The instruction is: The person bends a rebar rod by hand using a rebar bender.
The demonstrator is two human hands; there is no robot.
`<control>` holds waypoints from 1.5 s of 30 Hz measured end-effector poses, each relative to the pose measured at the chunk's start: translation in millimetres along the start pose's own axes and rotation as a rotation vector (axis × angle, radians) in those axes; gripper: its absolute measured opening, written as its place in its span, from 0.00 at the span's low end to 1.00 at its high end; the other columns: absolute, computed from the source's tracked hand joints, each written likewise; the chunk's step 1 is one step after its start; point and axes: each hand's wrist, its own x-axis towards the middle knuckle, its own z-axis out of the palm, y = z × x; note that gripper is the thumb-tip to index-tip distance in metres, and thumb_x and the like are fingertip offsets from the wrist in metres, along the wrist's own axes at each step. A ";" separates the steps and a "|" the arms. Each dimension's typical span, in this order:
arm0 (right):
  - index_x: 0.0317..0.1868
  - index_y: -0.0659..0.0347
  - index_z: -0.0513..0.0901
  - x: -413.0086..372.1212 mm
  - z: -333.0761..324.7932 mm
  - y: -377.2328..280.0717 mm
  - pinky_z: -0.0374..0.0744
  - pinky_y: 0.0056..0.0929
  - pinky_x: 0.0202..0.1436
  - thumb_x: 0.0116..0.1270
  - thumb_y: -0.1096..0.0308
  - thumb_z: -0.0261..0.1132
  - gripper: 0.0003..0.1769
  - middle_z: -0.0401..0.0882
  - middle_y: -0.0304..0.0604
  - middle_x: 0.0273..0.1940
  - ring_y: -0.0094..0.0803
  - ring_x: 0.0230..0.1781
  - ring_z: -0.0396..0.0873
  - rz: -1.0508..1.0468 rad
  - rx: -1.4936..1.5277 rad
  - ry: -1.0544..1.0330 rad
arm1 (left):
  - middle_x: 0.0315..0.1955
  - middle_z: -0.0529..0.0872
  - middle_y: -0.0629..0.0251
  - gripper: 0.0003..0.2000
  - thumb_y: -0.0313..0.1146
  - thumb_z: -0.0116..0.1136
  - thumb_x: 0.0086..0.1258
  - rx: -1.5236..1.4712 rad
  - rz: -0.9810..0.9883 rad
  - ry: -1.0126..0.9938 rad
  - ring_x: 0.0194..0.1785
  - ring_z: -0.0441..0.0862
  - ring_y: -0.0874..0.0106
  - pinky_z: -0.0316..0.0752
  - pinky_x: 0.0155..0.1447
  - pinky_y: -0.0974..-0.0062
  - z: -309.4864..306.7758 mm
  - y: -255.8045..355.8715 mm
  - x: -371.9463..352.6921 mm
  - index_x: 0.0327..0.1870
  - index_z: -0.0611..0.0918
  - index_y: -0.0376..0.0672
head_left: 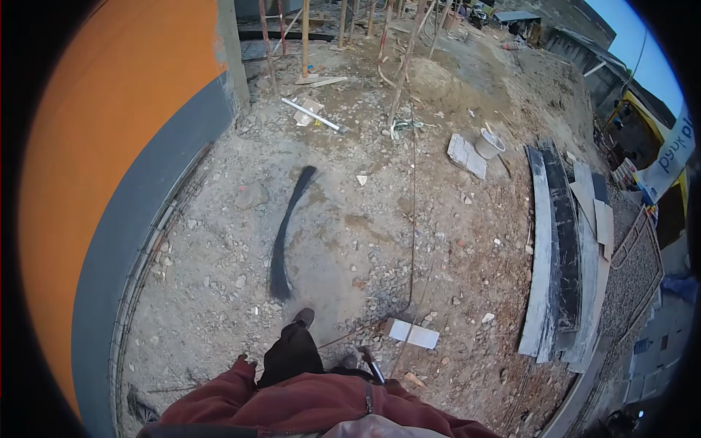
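Can't read the fingers on my left hand (247, 360), right hand's hidden, but that slim silver-and-black tool (374, 370) looks stiff, I'd grip mid-length.

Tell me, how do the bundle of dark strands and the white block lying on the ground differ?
The bundle of dark strands is nearly black, while the white block is pale. The bundle is long, thin and gently curved; the block is much shorter, with straight edges. The bundle fans out at its near end, whereas the block keeps a boxy shape. Both lie on the rough ground.
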 end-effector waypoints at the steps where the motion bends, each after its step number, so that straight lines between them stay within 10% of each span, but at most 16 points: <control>1: 0.45 0.48 0.79 -6.4 7.6 17.1 0.74 0.40 0.41 0.53 0.42 0.60 0.24 0.78 0.59 0.36 0.49 0.37 0.78 -0.110 -0.115 -0.027 | 0.53 0.72 0.52 0.28 0.48 0.55 0.56 0.131 -0.008 -0.051 0.62 0.61 0.54 0.55 0.65 0.67 8.0 -9.1 -28.6 0.57 0.70 0.45; 6: 0.40 0.55 0.79 -46.9 -6.1 17.8 0.75 0.39 0.40 0.51 0.41 0.62 0.27 0.79 0.58 0.34 0.48 0.36 0.78 0.197 0.113 -0.220 | 0.46 0.78 0.57 0.24 0.44 0.55 0.57 0.706 0.300 -0.315 0.56 0.70 0.61 0.65 0.59 0.70 3.1 40.7 -142.3 0.56 0.72 0.48; 15: 0.31 0.73 0.80 -52.3 -6.4 -20.7 0.75 0.36 0.37 0.47 0.40 0.65 0.35 0.80 0.55 0.29 0.45 0.32 0.79 0.550 0.271 -0.344 | 0.51 0.75 0.56 0.20 0.43 0.52 0.60 0.091 -0.333 -0.237 0.58 0.70 0.61 0.63 0.61 0.71 33.4 58.0 -126.2 0.53 0.74 0.45; 16: 0.31 0.73 0.80 -49.6 -4.2 -27.3 0.75 0.36 0.35 0.47 0.40 0.65 0.35 0.80 0.54 0.29 0.44 0.31 0.80 0.572 0.263 -0.355 | 0.47 0.78 0.55 0.21 0.43 0.51 0.62 0.756 0.345 -0.314 0.53 0.73 0.60 0.65 0.59 0.70 31.1 47.8 -121.3 0.52 0.74 0.41; 17: 0.30 0.73 0.80 -46.7 -2.5 -32.3 0.75 0.36 0.34 0.47 0.40 0.65 0.35 0.80 0.54 0.27 0.42 0.30 0.80 0.558 0.272 -0.368 | 0.52 0.74 0.54 0.20 0.44 0.51 0.63 0.125 -0.258 -0.183 0.57 0.70 0.62 0.65 0.58 0.74 55.9 23.7 -87.0 0.53 0.74 0.42; 24: 0.16 0.66 0.77 -39.4 61.9 -8.5 0.72 0.35 0.25 0.48 0.40 0.64 0.31 0.75 0.50 0.17 0.34 0.19 0.77 0.555 0.033 -0.597 | 0.60 0.64 0.56 0.24 0.44 0.48 0.65 -0.361 -0.448 -0.137 0.62 0.63 0.63 0.61 0.61 0.69 167.5 -47.8 111.1 0.59 0.66 0.42; 31: 0.37 0.56 0.83 -24.9 113.1 -13.0 0.77 0.26 0.29 0.52 0.54 0.68 0.17 0.82 0.42 0.26 0.26 0.27 0.81 0.601 0.174 -0.617 | 0.64 0.58 0.58 0.24 0.43 0.45 0.67 -1.356 -0.822 -0.027 0.64 0.60 0.64 0.56 0.64 0.67 286.7 -140.0 275.2 0.61 0.64 0.42; 38: 0.35 0.57 0.83 -23.8 131.4 -30.3 0.77 0.26 0.29 0.51 0.53 0.68 0.18 0.82 0.43 0.25 0.27 0.27 0.81 0.444 0.178 -0.504 | 0.61 0.62 0.56 0.25 0.44 0.46 0.67 -1.755 -0.469 0.039 0.66 0.56 0.62 0.56 0.63 0.58 305.0 -201.9 295.7 0.60 0.61 0.41; 41: 0.30 0.58 0.82 -42.3 140.7 -38.0 0.76 0.27 0.28 0.49 0.53 0.69 0.17 0.80 0.42 0.22 0.26 0.25 0.79 0.440 0.102 -0.463 | 0.67 0.49 0.60 0.24 0.41 0.35 0.71 -1.890 -0.469 0.030 0.69 0.49 0.67 0.46 0.69 0.60 266.3 -175.3 272.8 0.65 0.53 0.43; 45: 0.25 0.62 0.81 -69.6 151.0 -27.1 0.75 0.27 0.26 0.46 0.47 0.70 0.23 0.77 0.42 0.18 0.27 0.20 0.77 0.638 -0.044 -0.487 | 0.48 0.69 0.53 0.19 0.46 0.47 0.66 -2.247 -0.521 0.199 0.54 0.68 0.57 0.59 0.61 0.52 211.7 -134.0 225.3 0.46 0.67 0.39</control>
